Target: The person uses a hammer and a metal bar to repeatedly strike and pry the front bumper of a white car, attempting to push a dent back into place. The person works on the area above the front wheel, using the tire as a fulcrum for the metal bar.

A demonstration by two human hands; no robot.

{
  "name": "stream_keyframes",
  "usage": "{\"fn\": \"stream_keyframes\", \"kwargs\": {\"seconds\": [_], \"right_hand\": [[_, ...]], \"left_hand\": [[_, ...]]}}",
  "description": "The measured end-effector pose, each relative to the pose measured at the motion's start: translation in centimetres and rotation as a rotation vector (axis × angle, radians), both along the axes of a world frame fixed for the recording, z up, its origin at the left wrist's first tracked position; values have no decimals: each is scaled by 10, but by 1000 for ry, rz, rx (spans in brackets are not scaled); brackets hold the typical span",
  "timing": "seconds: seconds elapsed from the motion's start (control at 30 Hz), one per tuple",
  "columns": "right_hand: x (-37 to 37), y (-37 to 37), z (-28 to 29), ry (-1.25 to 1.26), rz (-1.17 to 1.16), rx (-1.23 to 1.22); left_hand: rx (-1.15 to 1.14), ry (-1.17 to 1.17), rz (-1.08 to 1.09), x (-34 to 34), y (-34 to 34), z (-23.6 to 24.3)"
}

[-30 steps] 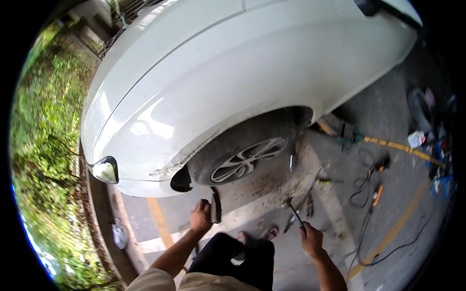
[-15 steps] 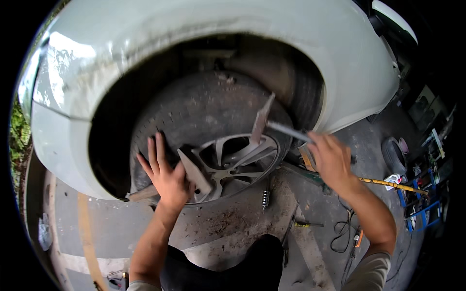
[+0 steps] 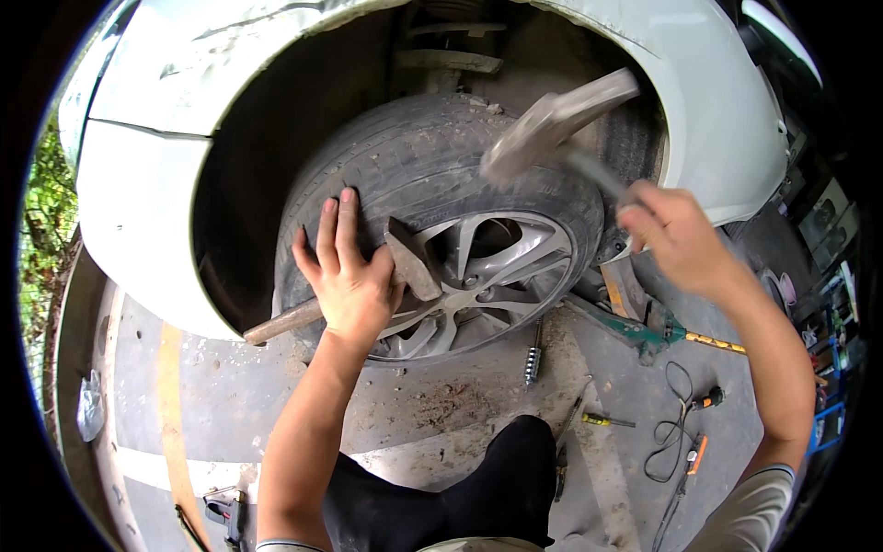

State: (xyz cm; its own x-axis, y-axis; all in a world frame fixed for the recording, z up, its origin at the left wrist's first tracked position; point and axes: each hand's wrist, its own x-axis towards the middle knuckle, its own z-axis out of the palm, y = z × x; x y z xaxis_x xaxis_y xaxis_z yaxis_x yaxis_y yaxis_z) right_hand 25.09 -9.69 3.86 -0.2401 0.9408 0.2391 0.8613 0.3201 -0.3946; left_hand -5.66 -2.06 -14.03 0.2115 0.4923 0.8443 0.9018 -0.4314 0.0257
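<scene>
From the left, the white painted car body [image 3: 147, 97] arches over a dark rubber tyre [image 3: 405, 170] on a silver spoked alloy wheel [image 3: 469, 296], which sits tilted inside the arch, not taken off. The left hand [image 3: 356, 290] spreads its fingers over the tread, its thumb against the rusty-headed hammer with a wooden handle [image 3: 414, 267]; that head lies over the rim, its handle passing beneath the hand, so I cannot tell how firmly it is gripped. Further right, the right hand [image 3: 676, 235] is closed around the grey-handled steel hammer [image 3: 554, 129], its blurred head raised apart from the other. Judging by this, hammering is under way but unfinished; how much remains cannot be told. Rightmost, the green metal floor jack [image 3: 635, 333] stands beside the wheel.
</scene>
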Motion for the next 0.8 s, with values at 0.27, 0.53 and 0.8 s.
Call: {"fn": "stream_keyframes", "kwargs": {"seconds": [0.27,0.53,0.8], "right_hand": [[-31,1,9,-178,51,212],[-37,1,0,-405,89,812],[-71,-6,29,-491,317,307]], "left_hand": [[-4,60,-42,-19,-3,-1],[36,34,-39,-12,1,-4],[85,6,-66,-6,6,-13]]}}
